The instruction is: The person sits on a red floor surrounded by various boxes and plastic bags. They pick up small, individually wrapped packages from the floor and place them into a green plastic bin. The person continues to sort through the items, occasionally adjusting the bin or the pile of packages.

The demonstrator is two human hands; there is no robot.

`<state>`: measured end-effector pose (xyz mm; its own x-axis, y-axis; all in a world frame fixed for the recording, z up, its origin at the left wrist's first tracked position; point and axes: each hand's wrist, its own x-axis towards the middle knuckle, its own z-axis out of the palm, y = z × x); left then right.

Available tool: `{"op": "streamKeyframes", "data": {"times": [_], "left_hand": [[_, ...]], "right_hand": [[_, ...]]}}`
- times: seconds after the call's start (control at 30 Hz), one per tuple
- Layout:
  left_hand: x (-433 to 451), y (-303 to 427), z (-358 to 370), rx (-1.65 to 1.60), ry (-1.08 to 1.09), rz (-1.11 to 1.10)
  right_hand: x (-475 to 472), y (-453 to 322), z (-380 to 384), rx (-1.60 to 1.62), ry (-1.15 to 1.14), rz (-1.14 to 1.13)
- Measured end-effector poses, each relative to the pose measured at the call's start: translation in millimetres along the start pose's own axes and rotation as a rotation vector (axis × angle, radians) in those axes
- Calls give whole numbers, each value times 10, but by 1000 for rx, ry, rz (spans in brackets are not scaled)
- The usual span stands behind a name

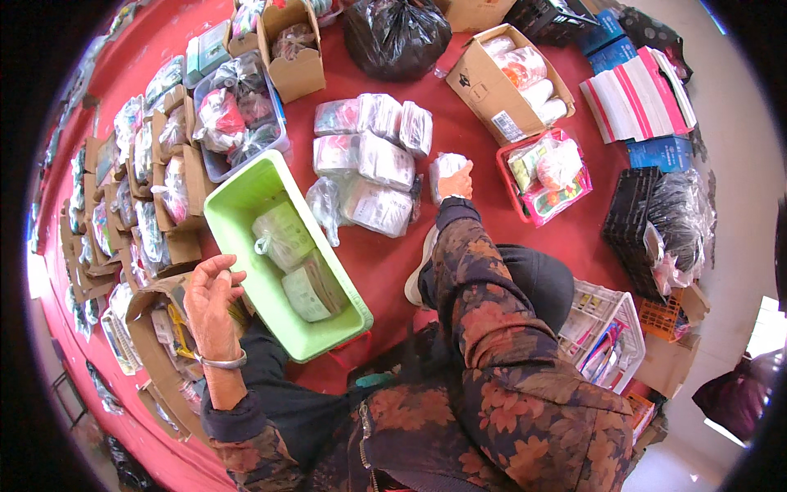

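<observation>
My right hand reaches forward over the red floor covering and grips a small white plastic-wrapped packet. Left of it, several clear-wrapped stacks lie in rows, with a loose clear bag at their near corner. My left hand is raised with fingers apart and nothing in it, beside the near left side of a light green plastic bin. Inside the bin are a knotted clear plastic bag and a stack of printed booklets or cards.
Cardboard boxes of bagged goods crowd the left. Ahead are a clear tub, a black bag and an open carton. To the right sit a red basket, a black crate and a white crate.
</observation>
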<state>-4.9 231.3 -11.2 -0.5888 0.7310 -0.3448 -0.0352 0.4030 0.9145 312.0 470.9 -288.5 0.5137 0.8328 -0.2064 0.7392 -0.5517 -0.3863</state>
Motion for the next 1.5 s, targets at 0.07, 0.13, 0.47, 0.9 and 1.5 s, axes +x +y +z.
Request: {"op": "streamKeyframes", "data": {"times": [0.07,0.13,0.47,0.9,1.5], "left_hand": [[-4,-17,-31,2,9,6],[13,-15,-23,-4,9,23],[-10,-18,-91,-23,35,29],[50,-55,-75,12,0,6],[147,-144,50,26,17,4]], "right_hand": [[51,32,-37,70,-7,101],[164,173,-39,75,31,133],[416,497,107,200,71,348],[965,1180,628,-462,-377,-629],[302,-40,-39,1966,-944,63]]}}
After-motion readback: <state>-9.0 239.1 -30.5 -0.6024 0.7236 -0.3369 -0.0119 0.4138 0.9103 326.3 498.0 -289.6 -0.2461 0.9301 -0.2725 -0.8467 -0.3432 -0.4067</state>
